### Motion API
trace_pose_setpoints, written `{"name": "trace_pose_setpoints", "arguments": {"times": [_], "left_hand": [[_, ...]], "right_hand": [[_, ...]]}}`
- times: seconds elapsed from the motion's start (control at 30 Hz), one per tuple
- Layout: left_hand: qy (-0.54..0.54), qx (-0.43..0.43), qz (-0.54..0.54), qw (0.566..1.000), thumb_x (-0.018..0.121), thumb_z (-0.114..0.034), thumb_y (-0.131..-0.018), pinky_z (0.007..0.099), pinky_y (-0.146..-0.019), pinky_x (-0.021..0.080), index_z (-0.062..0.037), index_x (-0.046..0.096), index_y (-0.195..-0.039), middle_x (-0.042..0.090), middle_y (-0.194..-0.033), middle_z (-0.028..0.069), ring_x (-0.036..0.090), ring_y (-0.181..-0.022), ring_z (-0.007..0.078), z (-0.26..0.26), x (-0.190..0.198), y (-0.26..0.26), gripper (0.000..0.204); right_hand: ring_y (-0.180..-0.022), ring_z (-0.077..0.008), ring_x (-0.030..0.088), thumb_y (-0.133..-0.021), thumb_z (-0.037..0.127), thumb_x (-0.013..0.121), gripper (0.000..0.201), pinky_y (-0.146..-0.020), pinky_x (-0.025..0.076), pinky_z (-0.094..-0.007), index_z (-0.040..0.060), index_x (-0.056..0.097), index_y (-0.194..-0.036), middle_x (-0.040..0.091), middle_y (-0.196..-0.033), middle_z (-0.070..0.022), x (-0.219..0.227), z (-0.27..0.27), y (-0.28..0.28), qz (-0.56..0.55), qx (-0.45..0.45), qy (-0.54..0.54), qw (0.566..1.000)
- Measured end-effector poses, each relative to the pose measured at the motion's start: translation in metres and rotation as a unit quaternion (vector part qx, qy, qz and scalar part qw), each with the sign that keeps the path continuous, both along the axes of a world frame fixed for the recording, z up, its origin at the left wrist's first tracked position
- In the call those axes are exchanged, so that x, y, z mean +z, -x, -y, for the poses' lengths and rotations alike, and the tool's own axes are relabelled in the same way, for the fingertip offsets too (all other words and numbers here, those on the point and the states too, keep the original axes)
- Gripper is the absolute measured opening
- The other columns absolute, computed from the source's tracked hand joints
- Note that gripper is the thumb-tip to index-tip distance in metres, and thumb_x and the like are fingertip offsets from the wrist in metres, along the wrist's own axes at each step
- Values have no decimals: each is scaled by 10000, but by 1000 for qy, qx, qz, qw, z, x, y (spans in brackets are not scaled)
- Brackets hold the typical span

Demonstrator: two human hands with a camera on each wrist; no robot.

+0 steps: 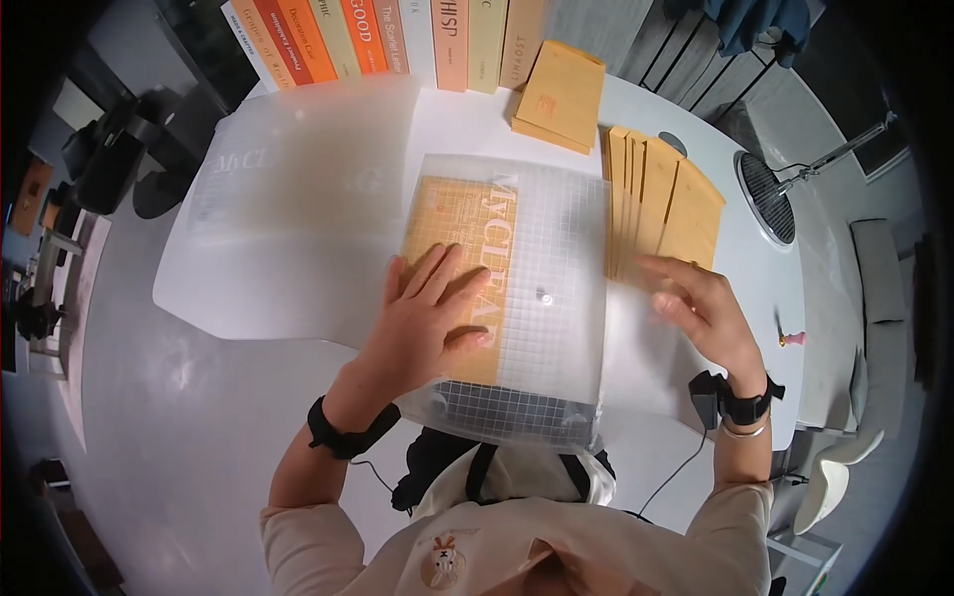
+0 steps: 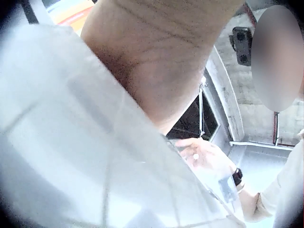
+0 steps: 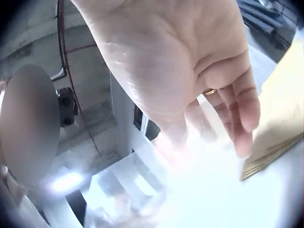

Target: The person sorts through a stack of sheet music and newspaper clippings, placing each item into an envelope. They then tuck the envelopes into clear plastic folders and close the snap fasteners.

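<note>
A clear plastic folder printed MyCLEAR (image 1: 556, 238) lies in front of the person, with a yellow-orange envelope (image 1: 432, 214) showing through its left part. The left hand (image 1: 422, 323) rests flat on the folder over that envelope, fingers spread. Just past the folder's right edge, the right hand (image 1: 701, 308) hovers with bent, relaxed fingers and holds nothing; it is slightly blurred. Next to its fingertips stands a fanned row of yellow envelopes (image 1: 686, 204), whose stacked edges (image 3: 270, 159) also show in the right wrist view. The left wrist view shows mostly clear plastic (image 2: 80, 133) under the wrist.
Frosted folders (image 1: 308, 169) lie at the left of the white table (image 1: 268, 288). A row of books (image 1: 397, 45) and a stack of envelopes (image 1: 561, 94) stand along the back. A round lamp base (image 1: 765, 204) and a small pink item (image 1: 793, 339) are at the right.
</note>
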State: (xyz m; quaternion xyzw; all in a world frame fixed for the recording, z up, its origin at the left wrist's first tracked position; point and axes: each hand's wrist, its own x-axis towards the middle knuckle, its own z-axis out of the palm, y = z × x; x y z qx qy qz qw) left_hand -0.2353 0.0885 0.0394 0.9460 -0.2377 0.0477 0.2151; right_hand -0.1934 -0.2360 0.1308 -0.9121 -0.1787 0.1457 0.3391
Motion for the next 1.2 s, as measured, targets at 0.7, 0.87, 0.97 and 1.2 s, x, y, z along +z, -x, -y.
{"name": "trace_pose_setpoints", "arguments": {"times": [0.7,0.87,0.97,1.2], "left_hand": [[-2,5,-4,1000,652,-354,-824,550,-1087,151,-87,496,-1328,367,-1430,196,294,-1354,339,-1,1,-2,592],[-8,2,-1,1000,657,-361,-818,551,-1086,153,-92,492,-1335,363,-1431,202,296,-1352,339,-1,0,-3,606],[-1,6,-4,1000,660,-366,-814,552,-1079,162,-96,491,-1338,357,-1434,204,300,-1349,337,-2,-2,-4,614],[4,1,1,1000,673,-367,-800,535,-1068,178,-107,499,-1330,374,-1417,200,314,-1339,324,-2,-1,-5,615]], "right_hand": [[-1096,-266,588,-757,-63,522,386,-933,491,-326,-72,580,-1138,567,-1244,-167,-62,-58,8,262,223,102,933],[-1144,-293,560,-750,-13,530,396,-954,481,-357,-98,575,-1134,540,-1272,-187,-57,-64,8,316,254,161,900],[-1146,-314,555,-726,11,549,424,-950,481,-373,-102,572,-1134,533,-1277,-197,-55,-69,10,339,279,204,875],[-1137,-321,559,-702,15,561,427,-926,492,-365,-98,586,-1114,542,-1260,-203,-49,-81,8,339,298,219,865]]}}
